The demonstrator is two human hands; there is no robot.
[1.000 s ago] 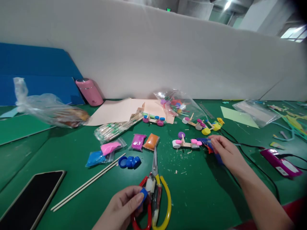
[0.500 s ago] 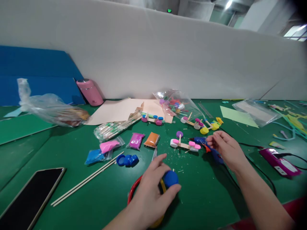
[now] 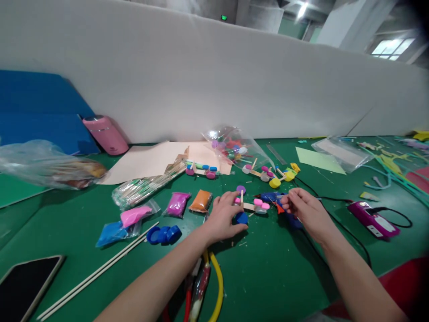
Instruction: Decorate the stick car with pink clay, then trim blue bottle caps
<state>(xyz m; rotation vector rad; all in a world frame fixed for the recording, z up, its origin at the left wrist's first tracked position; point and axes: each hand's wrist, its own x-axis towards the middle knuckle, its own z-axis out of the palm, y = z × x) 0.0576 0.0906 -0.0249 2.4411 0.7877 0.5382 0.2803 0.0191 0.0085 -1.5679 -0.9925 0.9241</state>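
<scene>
Lying between both hands (image 3: 221, 217) (image 3: 306, 212): stick model (image 3: 249, 206)

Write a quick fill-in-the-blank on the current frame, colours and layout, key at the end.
1. The left hand holds a ____ cap.
2. The glue gun beside the right hand points toward the picture's ____ edge.
3. The packet nearest the left hand is ____.
4. The tumbler by the white wall is ____.

Missing words: blue; left; orange; pink
</scene>
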